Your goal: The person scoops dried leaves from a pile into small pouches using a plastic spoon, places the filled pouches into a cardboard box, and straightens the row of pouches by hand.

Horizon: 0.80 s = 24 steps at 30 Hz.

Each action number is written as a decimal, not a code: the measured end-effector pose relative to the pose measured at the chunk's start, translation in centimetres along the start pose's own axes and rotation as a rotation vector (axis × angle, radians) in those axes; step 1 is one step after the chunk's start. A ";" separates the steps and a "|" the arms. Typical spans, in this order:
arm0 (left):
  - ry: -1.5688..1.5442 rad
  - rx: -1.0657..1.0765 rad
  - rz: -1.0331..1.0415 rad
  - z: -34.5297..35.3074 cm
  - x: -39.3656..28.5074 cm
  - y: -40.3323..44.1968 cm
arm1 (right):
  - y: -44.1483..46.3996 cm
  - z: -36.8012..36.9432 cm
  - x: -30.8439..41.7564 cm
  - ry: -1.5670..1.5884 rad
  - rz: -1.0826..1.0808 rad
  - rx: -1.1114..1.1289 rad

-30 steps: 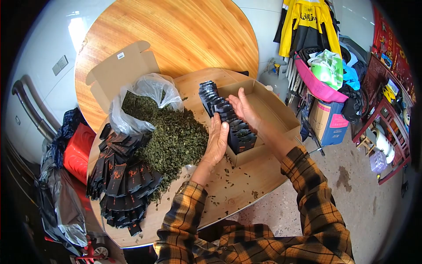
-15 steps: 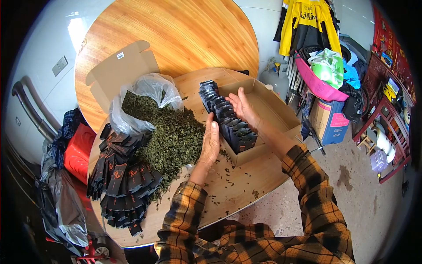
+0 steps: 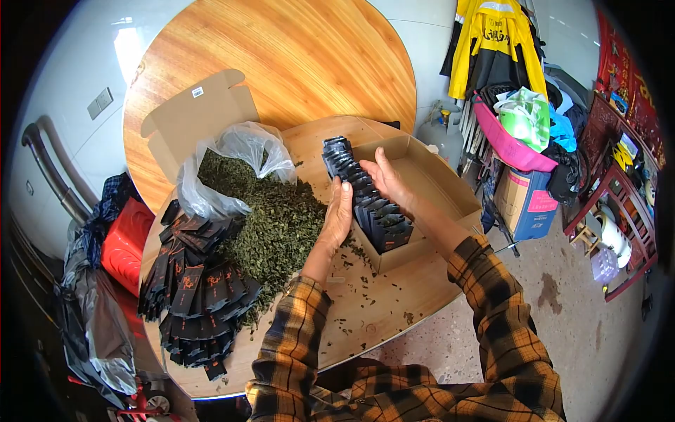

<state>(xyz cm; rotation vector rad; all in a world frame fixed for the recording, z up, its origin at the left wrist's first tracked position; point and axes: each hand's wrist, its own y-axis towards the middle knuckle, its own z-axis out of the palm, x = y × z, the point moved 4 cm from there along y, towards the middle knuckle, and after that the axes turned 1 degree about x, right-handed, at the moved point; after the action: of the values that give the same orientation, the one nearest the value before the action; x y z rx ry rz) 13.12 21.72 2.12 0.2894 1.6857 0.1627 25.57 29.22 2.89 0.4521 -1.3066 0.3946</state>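
Observation:
A long row of small black packets (image 3: 373,207) stands packed along the left side of an open cardboard box (image 3: 450,176). My left hand (image 3: 337,214) lies along the row's left side, thumb up and fingers straight. On the other side, inside the box, my right hand (image 3: 388,181) rests against the packets with its fingers extended and thumb raised. Both palms face the row between them; the fingertips are partly hidden. Left of my left hand is a heap of dried dark green leaves (image 3: 278,235), spilling from a clear plastic bag (image 3: 200,190). More black packets with orange print (image 3: 204,295) lie fanned in layers beside it.
Behind the bag stands a raised cardboard lid (image 3: 200,116). A round wooden tabletop (image 3: 316,56) leans upright at the back. Leaf crumbs lie on the table (image 3: 373,309) near its front edge. To the right are a gas cylinder (image 3: 437,126) and a pink basin (image 3: 503,133).
My right hand has moved slightly down and closer in against the packet row. My left hand keeps nearly the same place. The whole view has shifted slightly.

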 end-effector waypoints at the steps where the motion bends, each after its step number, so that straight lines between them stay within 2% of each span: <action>1: -0.001 -0.001 -0.001 0.0 -0.3 0.1 | 0.3 0.0 -0.1 0.000 0.001 0.001; 7: 0.060 0.040 0.067 -0.6 -0.8 0.3 | 0.3 -0.2 -0.2 0.018 0.001 0.003; 12: 0.025 -0.003 -0.015 -0.8 -0.3 -0.1 | -0.1 -0.9 -0.3 0.043 0.038 -0.015; 16: 0.047 -0.023 -0.015 -0.6 -0.6 -0.7 | -0.4 -0.7 0.0 0.036 0.045 0.020; 18: 0.042 -0.022 -0.022 -0.4 -0.5 -1.0 | -0.4 -0.8 0.2 0.048 0.025 -0.055; 24: 0.032 -0.016 -0.037 0.0 -0.2 -1.3 | -2.0 -0.4 0.7 0.046 0.045 -0.051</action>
<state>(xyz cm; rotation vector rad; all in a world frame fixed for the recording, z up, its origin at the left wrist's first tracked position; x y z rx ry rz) 12.98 20.42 1.94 0.2447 1.7194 0.1536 27.11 27.81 3.31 0.3690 -1.2816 0.4062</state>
